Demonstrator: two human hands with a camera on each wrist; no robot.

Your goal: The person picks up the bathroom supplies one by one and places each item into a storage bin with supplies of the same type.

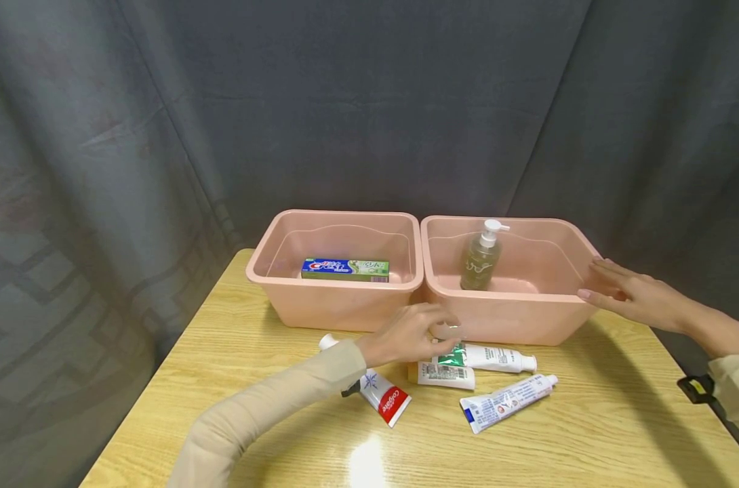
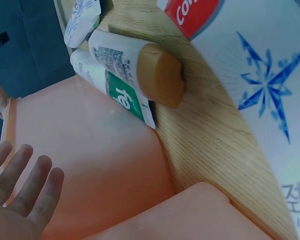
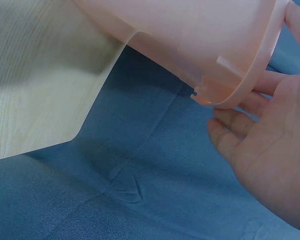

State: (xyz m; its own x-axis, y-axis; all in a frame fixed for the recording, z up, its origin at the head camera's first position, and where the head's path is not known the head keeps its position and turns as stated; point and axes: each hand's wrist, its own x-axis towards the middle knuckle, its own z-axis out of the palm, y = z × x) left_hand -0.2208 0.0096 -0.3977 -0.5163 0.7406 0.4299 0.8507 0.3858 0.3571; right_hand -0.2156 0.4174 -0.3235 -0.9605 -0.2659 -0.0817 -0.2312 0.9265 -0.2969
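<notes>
Fingers (image 2: 32, 181) of the left hand (image 1: 415, 332): spread and only slightly bent in the left wrist view, nothing held. From the head view they're right over the green end of a white-and-green tube (image 1: 500, 359); can't tell if a fingertip touches it. Tube lies on the worktop (image 1: 607, 413), just in front of the right bin (image 1: 516, 325).

Right hand (image 1: 650, 298) is on that bin's right end: thumb at the front corner, other fingers at the rim, some tips hidden behind it. Touching for sure; can't tell if it's a pinch or just resting.

Right bin holds a pump bottle (image 1: 481, 264), greenish with white pump, standing but tilted. Left bin (image 1: 333, 308), same pink, sits alongside, rims about meeting. Inside it: blue-and-green toothpaste box (image 1: 345, 270).

Other tubes, all lying flat: white tube with tan cap (image 1: 445, 375), alongside the white-and-green one on the near side; blue-and-white tube (image 1: 506, 403), apart, nearer the wearer, angled; red-and-white Colgate tube (image 1: 389, 398), left of the rest, its middle hidden by the left forearm in the head view.

Beige sleeves (image 1: 308, 369) on both arms. Dark curtain (image 1: 357, 102) behind the bins.
</notes>
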